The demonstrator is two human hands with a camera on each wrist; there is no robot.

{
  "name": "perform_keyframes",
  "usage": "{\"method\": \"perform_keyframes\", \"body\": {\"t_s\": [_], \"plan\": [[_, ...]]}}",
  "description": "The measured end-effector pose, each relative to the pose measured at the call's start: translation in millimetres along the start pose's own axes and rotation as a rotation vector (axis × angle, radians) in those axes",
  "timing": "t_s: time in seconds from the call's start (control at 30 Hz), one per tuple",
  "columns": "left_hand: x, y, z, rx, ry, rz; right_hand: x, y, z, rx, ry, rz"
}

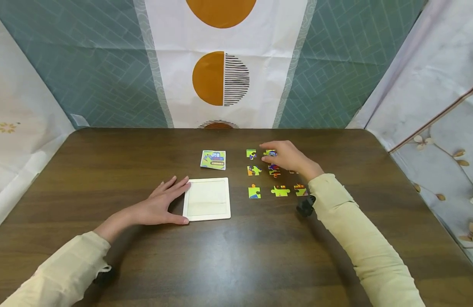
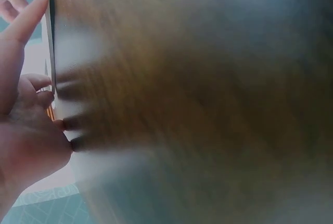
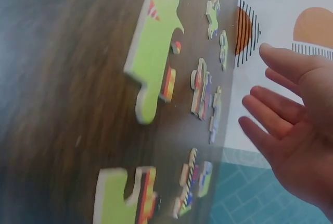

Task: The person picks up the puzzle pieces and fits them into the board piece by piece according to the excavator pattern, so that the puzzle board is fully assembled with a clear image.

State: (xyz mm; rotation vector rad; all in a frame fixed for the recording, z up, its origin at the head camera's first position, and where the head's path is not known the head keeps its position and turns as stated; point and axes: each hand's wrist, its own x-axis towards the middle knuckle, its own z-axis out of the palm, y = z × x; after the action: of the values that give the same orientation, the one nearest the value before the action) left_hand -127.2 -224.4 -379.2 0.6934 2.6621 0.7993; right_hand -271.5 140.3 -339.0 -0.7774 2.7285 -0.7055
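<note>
Jigsaw pieces point(image 1: 280, 192), toward the surface's point(image 1: 221, 273) far right corner, look light and stiff; pinch by opposite edges; right hand point(image 1: 288, 157) hovers, relaxed, empty; left hand point(image 1: 155, 208), spread, touches the puzzle tray point(image 1: 206, 199)

Table point(image 1: 144, 268): dark brown wood, grain running across, far corners rounded.
Back cloth point(image 1: 86, 64): muted blue-green with a fine herringbone brick pattern, creased crosswise.
Band point(image 1: 271, 72): white, down the middle of the back cloth, edged on both sides by grey patterned trim point(image 1: 148, 40).
Discs: in a column on the band; the top one point(image 1: 221, 10) ochre, cut by the frame; the middle one point(image 1: 207, 79) half ochre, half black stripes; the lowest point(image 1: 219, 124) partly hidden by the table.
Left cloth point(image 1: 21, 85): off-white, with a small yellow flower point(image 1: 7, 127).
Right cloth point(image 1: 439, 51): pale, crossed by a slanting brown line point(image 1: 436, 116), with flowering branches below.
Light: soft glare on the table's near middle.
</note>
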Motion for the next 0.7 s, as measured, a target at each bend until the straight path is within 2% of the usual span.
{"method": "perform_keyframes", "body": {"t_s": [0.13,0.27,0.47,0.7], "plan": [[-0.5,-0.9,2.0,-0.001,0.004,-0.003,10.4,0,4,0.086,0.014,0.066],[0.2,-1.2,2.3,-0.001,0.005,-0.002,20.5,1,4,0.126,0.024,0.105],[2.4,-1.3,0.0,0.010,0.005,0.013,32.5,3,2,0.125,0.009,0.131],[-0.4,-2.6,0.5,0.008,-0.003,0.004,45.8,3,7,0.128,-0.061,0.127]]}}
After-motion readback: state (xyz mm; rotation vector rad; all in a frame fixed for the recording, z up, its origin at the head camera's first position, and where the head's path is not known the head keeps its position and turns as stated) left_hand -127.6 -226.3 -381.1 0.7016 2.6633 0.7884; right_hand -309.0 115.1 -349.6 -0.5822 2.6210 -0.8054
